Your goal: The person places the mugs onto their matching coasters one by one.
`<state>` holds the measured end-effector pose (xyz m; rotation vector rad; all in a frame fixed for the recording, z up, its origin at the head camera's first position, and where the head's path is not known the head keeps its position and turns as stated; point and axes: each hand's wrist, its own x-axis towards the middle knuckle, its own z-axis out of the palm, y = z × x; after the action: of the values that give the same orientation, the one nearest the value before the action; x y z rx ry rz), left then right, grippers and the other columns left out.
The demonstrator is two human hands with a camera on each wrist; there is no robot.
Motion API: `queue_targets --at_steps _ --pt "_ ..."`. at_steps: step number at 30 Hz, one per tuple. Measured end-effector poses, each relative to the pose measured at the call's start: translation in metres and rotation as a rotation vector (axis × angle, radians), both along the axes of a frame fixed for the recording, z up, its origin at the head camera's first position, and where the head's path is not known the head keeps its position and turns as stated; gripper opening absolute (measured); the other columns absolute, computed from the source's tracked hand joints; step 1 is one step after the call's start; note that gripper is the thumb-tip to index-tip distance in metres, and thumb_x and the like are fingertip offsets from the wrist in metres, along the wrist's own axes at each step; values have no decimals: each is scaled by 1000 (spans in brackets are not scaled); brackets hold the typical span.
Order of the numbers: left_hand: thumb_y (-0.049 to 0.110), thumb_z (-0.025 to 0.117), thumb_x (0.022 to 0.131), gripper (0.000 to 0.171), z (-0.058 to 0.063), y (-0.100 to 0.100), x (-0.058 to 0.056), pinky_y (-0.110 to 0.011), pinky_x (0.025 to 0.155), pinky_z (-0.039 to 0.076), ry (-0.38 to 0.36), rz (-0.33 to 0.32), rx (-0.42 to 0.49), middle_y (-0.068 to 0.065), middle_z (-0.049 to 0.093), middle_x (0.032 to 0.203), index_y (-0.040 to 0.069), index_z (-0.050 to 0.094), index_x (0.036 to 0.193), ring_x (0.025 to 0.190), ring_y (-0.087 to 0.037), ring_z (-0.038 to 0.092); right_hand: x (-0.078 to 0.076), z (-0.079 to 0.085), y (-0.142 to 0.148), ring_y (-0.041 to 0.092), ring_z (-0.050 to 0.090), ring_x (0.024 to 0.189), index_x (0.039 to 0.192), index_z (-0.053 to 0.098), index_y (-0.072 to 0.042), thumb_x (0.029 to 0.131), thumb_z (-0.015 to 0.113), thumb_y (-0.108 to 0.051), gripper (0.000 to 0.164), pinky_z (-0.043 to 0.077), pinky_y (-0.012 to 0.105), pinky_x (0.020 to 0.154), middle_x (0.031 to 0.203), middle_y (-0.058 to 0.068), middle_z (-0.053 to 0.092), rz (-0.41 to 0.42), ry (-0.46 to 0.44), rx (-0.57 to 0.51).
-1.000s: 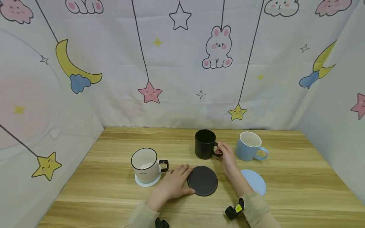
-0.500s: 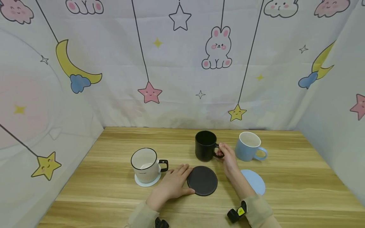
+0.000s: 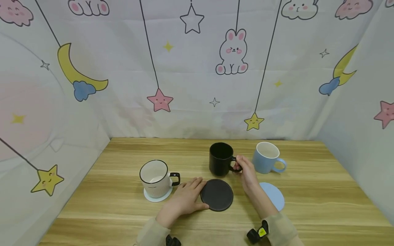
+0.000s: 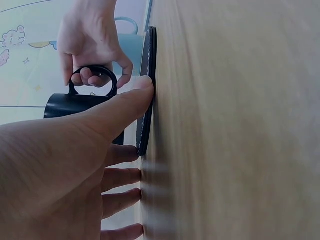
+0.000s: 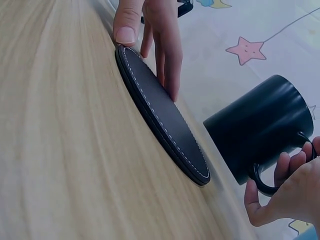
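Note:
My right hand [image 3: 247, 172] grips the handle of a black mug [image 3: 220, 160], fingers hooked through the loop as the right wrist view shows. The mug is upright, just behind a round black coaster [image 3: 217, 195] with white stitching round its edge [image 5: 165, 120]. My left hand [image 3: 185, 198] rests at the coaster's left side, thumb and fingertips touching its rim and the fingers otherwise stretched out over the table. In the left wrist view the left thumb [image 4: 132, 100] lies on the coaster's edge.
Left of the left hand, a white mug [image 3: 155, 179] with a black rim stands on a pale coaster [image 3: 149, 197]. A light blue mug [image 3: 266, 159] stands at the back right, with a blue coaster [image 3: 275, 196] partly behind the right forearm. A patterned curtain [image 3: 184, 68] borders the wooden table [image 3: 323, 205].
My right hand has brought the black mug slightly toward me, nearer the black coaster. The left hand stays at the coaster's edge. The head view has shifted a little.

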<state>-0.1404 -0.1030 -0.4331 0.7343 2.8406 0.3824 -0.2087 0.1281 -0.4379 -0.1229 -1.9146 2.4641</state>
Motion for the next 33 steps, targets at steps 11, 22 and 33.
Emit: queue_targets --at_steps 11,22,33 --pt "54 65 85 82 -4 -2 -2 -55 112 31 4 0 3 -10 34 156 11 36 148 145 -29 31 7 2 1 10 47 72 67 47 -16 100 44 -12 34 41 34 76 67 -4 42 23 23 11" --pt "53 65 85 81 -3 -2 -1 -56 111 31 2 -4 19 -12 34 156 10 37 148 145 -31 31 14 4 2 14 46 73 67 44 -12 100 43 -12 33 42 37 77 71 -1 40 53 49 55" --pt "53 65 85 81 -2 -1 -1 -56 111 31 -2 1 20 -12 34 156 11 37 148 145 -31 31 23 12 4 13 48 74 67 43 -11 102 42 -14 35 45 36 78 70 -1 41 80 38 53"
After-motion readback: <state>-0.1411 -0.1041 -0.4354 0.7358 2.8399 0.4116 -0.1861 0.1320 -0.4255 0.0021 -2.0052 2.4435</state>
